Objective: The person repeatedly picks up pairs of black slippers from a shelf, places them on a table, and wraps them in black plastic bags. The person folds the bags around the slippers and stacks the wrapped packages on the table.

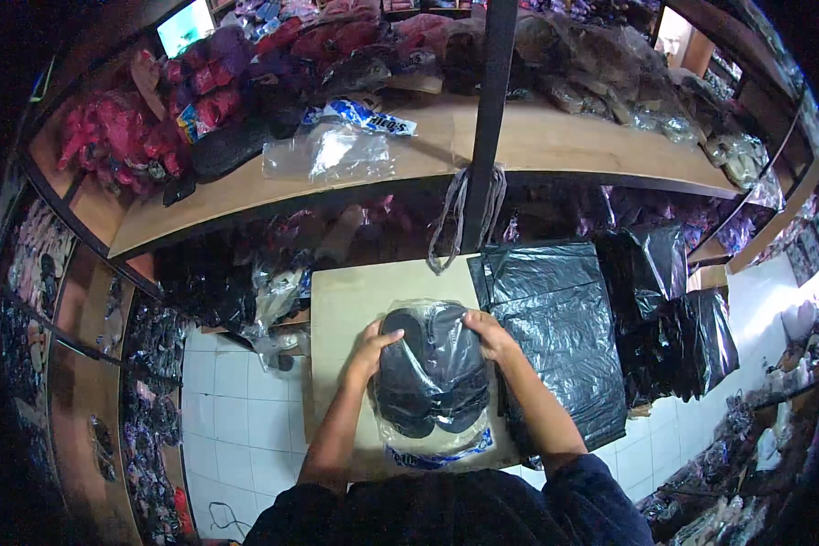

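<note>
Your pale worktop (344,300) sits at lower centre, below a wooden shelf (591,147) in a crowded room. Over it, mid-frame, are black sandals (409,359) inside a clear, blue-printed bag (446,342), long axis up-down, printed end toward the bottom edge. Your left hand (371,349) and right hand (490,335) grip its upper sides.

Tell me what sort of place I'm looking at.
Likely a shoe stockroom or packing spot: bagged footwear on the table, a shelf heaped with wrapped goods, and black plastic alongside.
</note>
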A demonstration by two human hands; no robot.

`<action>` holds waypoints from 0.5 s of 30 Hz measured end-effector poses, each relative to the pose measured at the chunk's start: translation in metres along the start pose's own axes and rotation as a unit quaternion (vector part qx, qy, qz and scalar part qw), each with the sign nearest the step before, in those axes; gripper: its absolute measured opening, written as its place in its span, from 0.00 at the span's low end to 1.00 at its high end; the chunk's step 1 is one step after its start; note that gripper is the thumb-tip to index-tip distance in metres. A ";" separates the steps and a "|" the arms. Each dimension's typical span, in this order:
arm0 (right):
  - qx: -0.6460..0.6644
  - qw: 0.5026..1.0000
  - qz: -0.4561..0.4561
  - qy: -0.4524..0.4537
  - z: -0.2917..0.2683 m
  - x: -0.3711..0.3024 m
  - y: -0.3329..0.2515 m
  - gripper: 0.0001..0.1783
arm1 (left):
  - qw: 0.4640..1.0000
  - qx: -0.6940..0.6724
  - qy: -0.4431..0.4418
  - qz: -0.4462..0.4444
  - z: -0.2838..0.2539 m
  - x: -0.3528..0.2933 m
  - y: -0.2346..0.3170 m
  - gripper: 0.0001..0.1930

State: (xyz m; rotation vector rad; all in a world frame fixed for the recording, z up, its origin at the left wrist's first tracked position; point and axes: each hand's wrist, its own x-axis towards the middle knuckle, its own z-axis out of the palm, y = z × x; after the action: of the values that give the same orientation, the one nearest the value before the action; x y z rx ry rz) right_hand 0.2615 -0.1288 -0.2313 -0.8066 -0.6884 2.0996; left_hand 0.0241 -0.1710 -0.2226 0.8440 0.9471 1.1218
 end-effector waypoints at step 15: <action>-0.087 0.983 0.137 0.085 0.052 -0.047 -0.019 0.23 | 0.967 -0.119 -0.017 -0.225 0.011 -0.021 0.021 0.16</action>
State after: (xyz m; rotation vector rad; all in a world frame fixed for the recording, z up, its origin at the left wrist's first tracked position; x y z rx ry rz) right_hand 0.2554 -0.1663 -0.1695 -1.2229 -0.7071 2.1990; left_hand 0.0236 -0.1876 -0.1961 0.4200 0.8971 0.8016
